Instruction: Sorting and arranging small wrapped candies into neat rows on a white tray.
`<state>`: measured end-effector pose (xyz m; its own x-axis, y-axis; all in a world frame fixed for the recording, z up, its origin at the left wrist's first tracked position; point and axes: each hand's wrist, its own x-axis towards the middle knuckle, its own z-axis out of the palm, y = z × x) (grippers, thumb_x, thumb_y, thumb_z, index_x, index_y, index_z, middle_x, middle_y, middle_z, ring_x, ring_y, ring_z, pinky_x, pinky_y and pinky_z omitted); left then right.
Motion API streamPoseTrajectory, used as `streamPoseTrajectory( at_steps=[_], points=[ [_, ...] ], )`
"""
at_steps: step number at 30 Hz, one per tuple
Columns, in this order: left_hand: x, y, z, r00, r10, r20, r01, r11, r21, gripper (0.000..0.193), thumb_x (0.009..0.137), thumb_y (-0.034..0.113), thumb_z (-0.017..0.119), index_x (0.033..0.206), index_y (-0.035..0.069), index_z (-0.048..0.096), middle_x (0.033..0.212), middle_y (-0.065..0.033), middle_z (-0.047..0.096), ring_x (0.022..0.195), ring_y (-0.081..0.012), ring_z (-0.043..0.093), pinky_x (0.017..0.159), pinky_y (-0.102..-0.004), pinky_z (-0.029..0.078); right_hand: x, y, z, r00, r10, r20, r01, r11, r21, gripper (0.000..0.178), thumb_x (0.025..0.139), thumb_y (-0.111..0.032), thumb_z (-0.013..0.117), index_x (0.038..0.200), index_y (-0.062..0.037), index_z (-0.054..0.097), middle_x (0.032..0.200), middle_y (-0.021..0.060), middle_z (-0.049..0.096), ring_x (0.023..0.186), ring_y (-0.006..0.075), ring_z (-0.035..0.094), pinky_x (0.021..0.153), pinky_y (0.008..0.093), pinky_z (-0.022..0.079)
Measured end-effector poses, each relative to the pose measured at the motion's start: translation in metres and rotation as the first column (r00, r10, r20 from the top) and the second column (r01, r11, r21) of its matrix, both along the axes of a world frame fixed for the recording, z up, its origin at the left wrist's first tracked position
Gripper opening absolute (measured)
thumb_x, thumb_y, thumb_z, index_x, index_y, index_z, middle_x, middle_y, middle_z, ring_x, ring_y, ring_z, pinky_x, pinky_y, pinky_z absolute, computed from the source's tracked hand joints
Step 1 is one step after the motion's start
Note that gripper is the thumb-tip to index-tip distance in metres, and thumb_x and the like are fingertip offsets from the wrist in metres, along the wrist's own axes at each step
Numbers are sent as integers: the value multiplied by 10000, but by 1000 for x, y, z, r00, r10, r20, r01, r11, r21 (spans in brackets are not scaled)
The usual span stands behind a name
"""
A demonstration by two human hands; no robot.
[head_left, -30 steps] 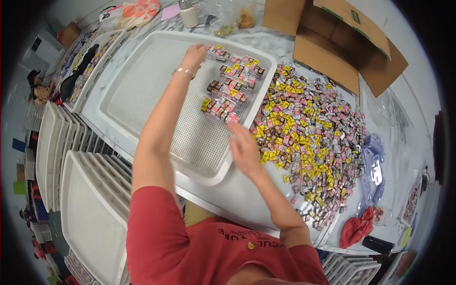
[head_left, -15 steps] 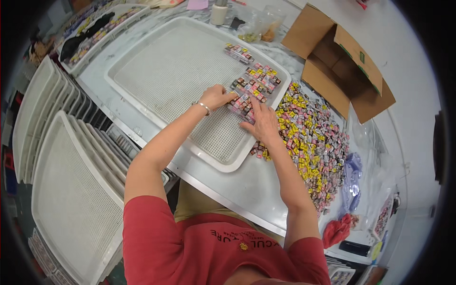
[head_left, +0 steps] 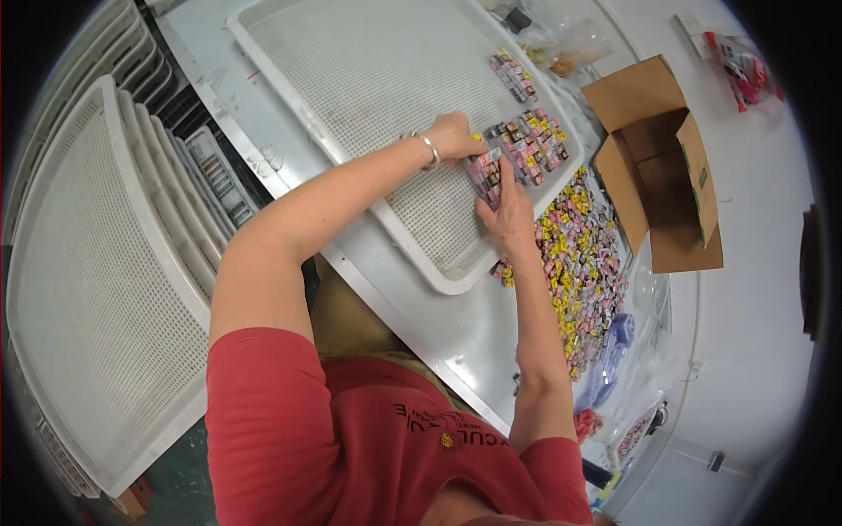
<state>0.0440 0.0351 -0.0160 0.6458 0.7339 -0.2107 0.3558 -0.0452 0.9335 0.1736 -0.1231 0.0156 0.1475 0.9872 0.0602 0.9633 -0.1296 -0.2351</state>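
In the right part of a white mesh tray (head_left: 342, 88), my two hands press a small block of printed pieces (head_left: 484, 175) between them. At its upper left edge is my left hand (head_left: 452, 138), fingers closed against it, a silver bangle on the wrist. My right hand (head_left: 512, 217) grips the block from the lower right, index finger stretched along its top and thumb at its near end. Beside it in the tray lies a larger group of similar pieces (head_left: 538, 145) packed in rows. Farther off is a short separate strip (head_left: 513, 77). My left fingertips are partly hidden.
Right of the tray spreads a loose pile of small yellow, pink and grey pieces (head_left: 574, 263). An open cardboard box (head_left: 658, 158) tilts behind it. Stacked white mesh trays (head_left: 96, 263) stand at left. Purple plastic (head_left: 610, 359) and clear bags (head_left: 570, 48) lie around the table.
The whole view has swung, so tray and box sit differently in the picture. Both hands stay at the pieces; the block between them now shows a gap from the larger group.
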Motion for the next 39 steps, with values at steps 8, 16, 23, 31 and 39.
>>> streamPoseTrajectory(
  at_steps=[8, 16, 23, 31, 39],
  points=[
    [-39, 33, 9, 991, 131, -36, -130, 991, 14, 459, 762, 323, 759, 870, -101, 617, 758, -148, 654, 612, -176, 647, 555, -278, 550, -34, 41, -10, 993, 90, -75, -81, 990, 118, 697, 771, -183, 637, 1386, 2, 366, 1050, 290, 595, 953, 423, 599, 839, 464, 479],
    [-37, 53, 2, 831, 511, 221, -462, 854, -240, 988, 826, 270, 715, 1473, -43, 38, 1119, -242, 574, 776, -229, 665, 605, -302, 582, -36, 145, -21, 994, 110, -17, -107, 987, 117, 753, 778, -174, 659, 1445, -155, 310, 974, 302, 564, 922, 463, 591, 823, 502, 494],
    [22, 95, 16, 784, 601, 154, -563, 794, -229, 1039, 846, 194, 690, 1485, 80, -122, 1192, -239, 531, 876, -256, 659, 606, -330, 595, -2, 195, -1, 993, 115, 5, -115, 993, -2, 826, 767, -174, 718, 1446, -147, 248, 1092, 300, 509, 1022, 451, 556, 840, 498, 490],
    [73, 191, -4, 640, 724, 259, -658, 690, -302, 1054, 818, 128, 686, 1478, 51, -133, 1245, -261, 494, 870, -277, 662, 552, -324, 614, -1, 52, 53, 907, 409, -100, -339, 850, 402, 512, 786, -140, 716, 1253, -21, 544, 1135, 195, 600, 1073, 380, 554, 916, 465, 450],
    [124, 248, -17, 670, 696, 256, -642, 718, -269, 884, 789, 47, 699, 1373, -49, 43, 1181, -255, 501, 915, -314, 648, 613, -388, 632, -14, -81, -9, 743, 438, -505, -311, 895, 318, 363, 750, -73, 712, 1102, -45, 628, 969, 79, 654, 840, 241, 622, 800, 379, 459]
  ],
)
